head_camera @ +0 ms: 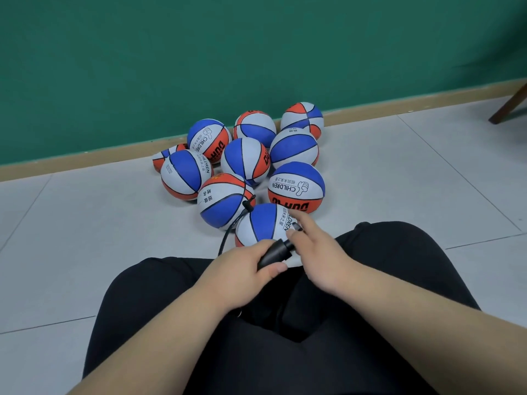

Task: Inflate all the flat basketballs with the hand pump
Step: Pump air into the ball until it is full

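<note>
My left grip (245,263) is curled round the fat black barrel of the pump (273,253), thumb on top and fingers hidden underneath. My right grip (316,249) sits at the pump's thin end, forefinger stretched out and thumb against the shaft. It is blurred, and I cannot tell whether it is pinching the handle or only touching it.

A thin black hose (231,229) comes out from under the left grip and arcs up to a small fitting at the upper left edge of the nearest ball (261,223). I cannot see whether the fitting is seated in that ball. The ball rests on the floor (399,181) between my knees, just beyond the pump, and both grips cover its lower part.

Touching it on the left is a second ball (219,203), and up to the right is a ball printed CHILDREN (296,186). Behind them the other balls (245,161) crowd together up to the tan skirting board (85,161) under the green wall (256,52). All are blue, white and orange.

My black trousers (285,352) fill the bottom of the view. A dark wooden leg (510,104) slants in at the far right, well apart from the balls.
</note>
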